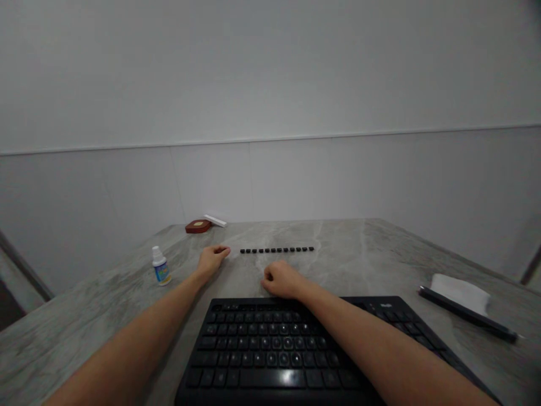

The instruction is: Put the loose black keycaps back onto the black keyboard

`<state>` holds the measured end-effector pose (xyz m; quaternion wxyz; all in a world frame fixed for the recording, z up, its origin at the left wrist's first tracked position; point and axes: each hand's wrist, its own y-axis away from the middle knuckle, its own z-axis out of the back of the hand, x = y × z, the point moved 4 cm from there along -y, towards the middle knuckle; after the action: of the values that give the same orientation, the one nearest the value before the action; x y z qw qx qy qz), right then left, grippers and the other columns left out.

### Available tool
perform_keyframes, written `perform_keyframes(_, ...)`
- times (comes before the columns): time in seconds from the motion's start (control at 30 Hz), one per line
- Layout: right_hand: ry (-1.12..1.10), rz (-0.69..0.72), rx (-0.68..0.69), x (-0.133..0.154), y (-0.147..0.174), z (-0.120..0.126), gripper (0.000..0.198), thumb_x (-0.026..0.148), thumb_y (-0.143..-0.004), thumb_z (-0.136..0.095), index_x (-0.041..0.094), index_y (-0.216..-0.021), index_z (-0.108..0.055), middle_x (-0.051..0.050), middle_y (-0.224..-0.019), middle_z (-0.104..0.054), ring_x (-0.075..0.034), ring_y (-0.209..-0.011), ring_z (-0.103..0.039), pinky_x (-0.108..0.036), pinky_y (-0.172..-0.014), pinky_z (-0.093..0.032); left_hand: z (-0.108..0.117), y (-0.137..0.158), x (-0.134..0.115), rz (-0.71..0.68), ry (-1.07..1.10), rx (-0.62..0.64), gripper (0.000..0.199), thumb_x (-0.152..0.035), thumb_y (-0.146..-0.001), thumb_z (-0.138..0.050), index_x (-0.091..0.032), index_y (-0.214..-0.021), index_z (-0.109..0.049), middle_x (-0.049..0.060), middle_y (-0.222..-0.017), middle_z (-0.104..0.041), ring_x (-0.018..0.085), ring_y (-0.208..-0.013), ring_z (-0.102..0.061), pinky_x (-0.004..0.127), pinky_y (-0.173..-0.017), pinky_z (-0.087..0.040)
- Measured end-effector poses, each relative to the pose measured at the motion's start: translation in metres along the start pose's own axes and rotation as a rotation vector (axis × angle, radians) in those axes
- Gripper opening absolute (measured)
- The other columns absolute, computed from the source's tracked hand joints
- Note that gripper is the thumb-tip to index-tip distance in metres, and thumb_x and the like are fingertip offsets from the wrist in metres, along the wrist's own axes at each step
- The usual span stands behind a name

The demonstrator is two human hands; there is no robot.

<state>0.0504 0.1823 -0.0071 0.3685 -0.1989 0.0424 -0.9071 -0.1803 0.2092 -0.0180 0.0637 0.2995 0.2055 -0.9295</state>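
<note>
A straight row of several small black pieces that look like keycaps [276, 250] lies on the table beyond my hands. Just off the row's left end rests my left hand [212, 260], its thumb and fingertips drawn together. Whatever it may hold is too small to see. My right hand [282, 278] is curled closed between the row and the far edge of a black keyboard [270, 343], and its fingertips are hidden. The right forearm crosses over the keyboard's right part and covers some keys. Part of the keyboard's top row shows beside the right wrist.
A white bottle with a blue label [161, 266] stands at the left. Near the wall [296, 177] lie a reddish-brown case [198, 226] and a white strip [215, 220]. On the right, a black pen-like tool [467, 313] lies against a white cloth or tissue [461, 292] on the grey marbled table [359, 256].
</note>
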Motion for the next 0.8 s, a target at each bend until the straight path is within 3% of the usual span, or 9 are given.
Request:
perform_keyframes(0.07,-0.047,0.016,-0.038,0.003,0.0,0.003,0.019,0.022,-0.079,-0.056,0.014,-0.085,-0.073,-0.009,-0.081,-0.074,-0.019,-0.075,-0.066,-0.026,-0.068,-0.043,0.007,0.024,-0.005,-0.018,0.054,0.019,0.028,-0.031,-0.086,-0.053,-0.012,-0.096,-0.072,0.005,-0.079,-0.074,0.021,-0.076,-0.069,0.028,-0.068,-0.054)
perform_keyframes(0.17,-0.126,0.043,-0.093,0.011,0.001,0.006,0.026,0.024,-0.083,-0.057,0.014,-0.104,-0.069,-0.007,-0.087,-0.074,-0.018,-0.08,-0.066,-0.026,-0.075,-0.045,0.022,0.065,-0.019,-0.09,0.12,0.067,0.027,-0.038,-0.082,-0.057,-0.019,-0.091,-0.074,0.001,-0.085,-0.074,0.02,-0.08,-0.069,0.026,-0.072,-0.054)
perform_keyframes(0.3,-0.261,0.105,-0.12,0.027,0.006,0.008,0.029,0.026,-0.084,-0.06,0.016,-0.11,-0.065,-0.005,-0.09,-0.074,-0.014,-0.075,-0.065,-0.024,-0.072,-0.047,0.05,0.099,-0.051,-0.361,0.135,-0.053,0.022,-0.039,-0.083,-0.059,-0.022,-0.088,-0.072,0.002,-0.085,-0.072,0.02,-0.083,-0.066,0.031,-0.08,-0.052)
perform_keyframes(0.4,-0.44,0.176,-0.149,0.035,0.01,0.008,0.026,0.024,-0.082,-0.063,0.016,-0.107,-0.067,-0.004,-0.089,-0.073,-0.013,-0.071,-0.064,-0.024,-0.068,-0.048,0.052,0.108,-0.066,-0.517,0.118,-0.076,0.018,-0.033,-0.085,-0.058,-0.024,-0.094,-0.071,0.003,-0.085,-0.07,0.02,-0.083,-0.065,0.031,-0.078,-0.052)
perform_keyframes(0.6,-0.487,0.233,-0.151,0.037,0.011,0.008,0.013,0.019,-0.08,-0.066,0.016,-0.093,-0.071,-0.002,-0.081,-0.072,-0.011,-0.068,-0.061,-0.021,-0.064,-0.046,0.032,0.112,-0.061,-0.483,0.195,-0.01,0.029,-0.031,-0.082,-0.063,-0.023,-0.11,-0.058,0.003,-0.094,-0.072,0.022,-0.091,-0.069,0.035,-0.086,-0.053)
perform_keyframes(0.8,-0.353,0.336,-0.227,0.04,0.014,0.013,0.013,0.02,-0.083,-0.063,0.017,-0.094,-0.069,-0.001,-0.077,-0.069,-0.011,-0.065,-0.058,-0.021,-0.064,-0.044,0.032,0.112,-0.06,-0.491,0.254,0.002,0.016,-0.03,-0.083,-0.064,-0.022,-0.097,-0.062,0.002,-0.094,-0.072,0.019,-0.088,-0.07,0.031,-0.082,-0.055)
